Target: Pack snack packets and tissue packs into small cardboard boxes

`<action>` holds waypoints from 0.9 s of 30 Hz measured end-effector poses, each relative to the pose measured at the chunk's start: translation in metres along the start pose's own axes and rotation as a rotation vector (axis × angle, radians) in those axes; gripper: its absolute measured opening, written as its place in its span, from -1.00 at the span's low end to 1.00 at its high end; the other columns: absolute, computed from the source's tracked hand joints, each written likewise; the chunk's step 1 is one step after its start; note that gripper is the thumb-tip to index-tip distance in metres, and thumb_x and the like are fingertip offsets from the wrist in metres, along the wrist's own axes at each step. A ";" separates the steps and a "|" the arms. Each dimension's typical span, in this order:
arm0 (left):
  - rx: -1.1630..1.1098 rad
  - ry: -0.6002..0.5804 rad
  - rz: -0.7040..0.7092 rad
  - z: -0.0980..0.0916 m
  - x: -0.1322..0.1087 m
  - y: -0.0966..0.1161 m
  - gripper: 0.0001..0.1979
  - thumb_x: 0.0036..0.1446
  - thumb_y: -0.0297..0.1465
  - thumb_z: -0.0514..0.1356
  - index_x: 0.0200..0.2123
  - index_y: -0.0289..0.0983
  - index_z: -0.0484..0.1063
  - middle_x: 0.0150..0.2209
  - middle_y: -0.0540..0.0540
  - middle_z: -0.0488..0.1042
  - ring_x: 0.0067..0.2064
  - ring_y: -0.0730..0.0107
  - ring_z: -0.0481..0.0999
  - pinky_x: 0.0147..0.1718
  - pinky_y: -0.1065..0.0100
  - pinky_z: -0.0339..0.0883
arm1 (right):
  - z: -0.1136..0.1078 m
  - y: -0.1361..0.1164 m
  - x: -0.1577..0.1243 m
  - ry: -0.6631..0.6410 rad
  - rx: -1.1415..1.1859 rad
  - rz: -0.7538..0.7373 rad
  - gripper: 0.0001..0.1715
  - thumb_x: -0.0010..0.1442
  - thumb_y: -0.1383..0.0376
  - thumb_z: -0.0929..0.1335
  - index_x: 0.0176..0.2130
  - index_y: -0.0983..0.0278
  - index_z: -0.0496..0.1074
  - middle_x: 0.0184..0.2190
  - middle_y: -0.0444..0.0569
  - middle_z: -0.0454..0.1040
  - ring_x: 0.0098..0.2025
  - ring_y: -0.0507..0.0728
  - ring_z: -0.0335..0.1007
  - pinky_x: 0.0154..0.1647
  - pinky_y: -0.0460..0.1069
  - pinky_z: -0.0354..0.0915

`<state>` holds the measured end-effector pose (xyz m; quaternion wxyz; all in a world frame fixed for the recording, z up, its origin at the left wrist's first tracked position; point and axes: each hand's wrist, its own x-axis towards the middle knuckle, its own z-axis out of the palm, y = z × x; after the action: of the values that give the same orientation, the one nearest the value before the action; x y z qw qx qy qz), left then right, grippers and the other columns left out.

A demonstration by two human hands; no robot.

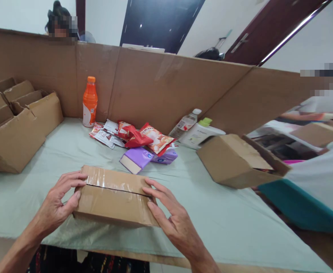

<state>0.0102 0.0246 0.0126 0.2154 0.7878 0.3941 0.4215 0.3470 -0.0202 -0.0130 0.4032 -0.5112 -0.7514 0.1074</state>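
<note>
A small brown cardboard box [112, 203] lies near the table's front edge, its two top flaps folded down with a narrow dark gap between them. Shiny clear tape runs along the flaps. My left hand [61, 197] grips the box's left end, fingertips on the top edge and thumb at the near corner. At the right end, my right hand [169, 208] holds it with fingers and thumb on either side of the gap. Beyond the box lie purple tissue packs [136, 160] and red snack bags [156, 138].
An orange bottle [90, 104], white sachets [105, 137], a clear bottle [185, 125] and a white jug [199, 134] stand or lie by the cardboard partition [143, 87]. Open boxes flank the table: cartons [18, 132] left, another box [234, 163] right. People are beyond.
</note>
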 end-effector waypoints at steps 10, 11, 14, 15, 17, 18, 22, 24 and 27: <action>-0.028 0.007 -0.023 0.003 0.003 0.000 -0.80 0.39 -0.39 0.13 -0.06 -0.15 0.56 0.06 -0.16 0.61 0.15 0.14 0.56 0.17 0.09 0.48 | 0.006 0.009 0.008 0.062 0.154 0.120 -0.77 0.38 0.12 0.38 -0.12 0.15 0.60 0.13 0.11 0.57 0.14 0.26 0.54 0.14 0.16 0.47; -0.032 0.014 -0.030 0.005 0.002 0.000 -0.80 0.39 -0.38 0.12 -0.06 -0.15 0.56 0.06 -0.16 0.61 0.15 0.14 0.56 0.17 0.09 0.47 | 0.007 0.011 0.008 0.075 0.164 0.141 -0.76 0.37 0.10 0.38 -0.15 0.15 0.60 0.12 0.12 0.57 0.14 0.26 0.53 0.15 0.17 0.46; -0.033 0.052 -0.065 0.008 -0.001 -0.001 -0.80 0.40 -0.36 0.12 -0.07 -0.16 0.55 0.09 -0.16 0.58 0.14 0.15 0.57 0.16 0.13 0.47 | 0.014 0.015 0.007 0.117 0.207 0.220 -0.72 0.33 0.04 0.40 -0.20 0.18 0.59 0.20 0.16 0.51 0.22 0.30 0.47 0.21 0.20 0.40; -0.031 0.062 -0.073 0.009 -0.002 -0.002 -0.80 0.40 -0.35 0.12 -0.07 -0.16 0.55 0.09 -0.16 0.57 0.13 0.16 0.58 0.16 0.14 0.48 | 0.016 0.016 0.006 0.117 0.237 0.256 -0.70 0.32 0.03 0.41 -0.20 0.19 0.58 0.24 0.17 0.48 0.24 0.32 0.45 0.19 0.19 0.40; -0.026 0.071 -0.081 0.010 -0.003 -0.003 -0.81 0.40 -0.34 0.12 -0.08 -0.16 0.55 0.09 -0.16 0.56 0.12 0.18 0.58 0.15 0.16 0.48 | 0.020 0.017 0.005 0.093 0.325 0.335 -0.66 0.30 -0.01 0.41 -0.20 0.20 0.56 0.29 0.20 0.42 0.20 0.31 0.48 0.07 0.13 0.46; -0.025 0.070 -0.079 0.010 -0.003 -0.003 -0.81 0.40 -0.34 0.13 -0.08 -0.16 0.55 0.09 -0.16 0.56 0.11 0.19 0.59 0.15 0.16 0.48 | 0.021 0.018 0.004 0.078 0.379 0.374 -0.65 0.29 -0.02 0.42 -0.20 0.20 0.55 0.31 0.20 0.41 0.13 0.29 0.52 -0.01 0.09 0.49; -0.022 0.067 -0.085 0.010 -0.001 -0.004 -0.82 0.37 -0.35 0.14 -0.09 -0.17 0.55 0.07 -0.16 0.57 0.11 0.20 0.60 0.14 0.18 0.48 | 0.022 0.014 0.005 0.074 0.576 0.517 -0.57 0.20 -0.08 0.47 -0.15 0.19 0.49 0.34 0.18 0.37 -0.09 0.19 0.57 -0.18 0.01 0.49; -0.020 0.076 -0.095 0.011 0.000 -0.004 -0.82 0.36 -0.37 0.14 -0.10 -0.16 0.56 0.07 -0.14 0.57 0.10 0.23 0.60 0.14 0.21 0.47 | 0.022 0.012 0.007 0.081 0.634 0.575 -0.49 0.15 -0.09 0.50 -0.06 0.16 0.47 0.31 0.14 0.40 -0.11 0.18 0.55 -0.15 0.03 0.50; -0.023 0.099 -0.104 0.013 0.001 -0.003 -0.82 0.36 -0.38 0.13 -0.11 -0.15 0.55 0.06 -0.12 0.57 0.10 0.27 0.60 0.14 0.24 0.46 | 0.023 0.011 0.010 0.069 0.691 0.629 -0.34 0.12 -0.09 0.52 0.10 0.12 0.43 0.24 0.09 0.46 -0.05 0.22 0.52 -0.07 0.08 0.49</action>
<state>0.0200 0.0268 0.0040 0.2262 0.7419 0.4396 0.4529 0.3366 -0.0014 -0.0290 0.5223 -0.5531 -0.4664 0.4513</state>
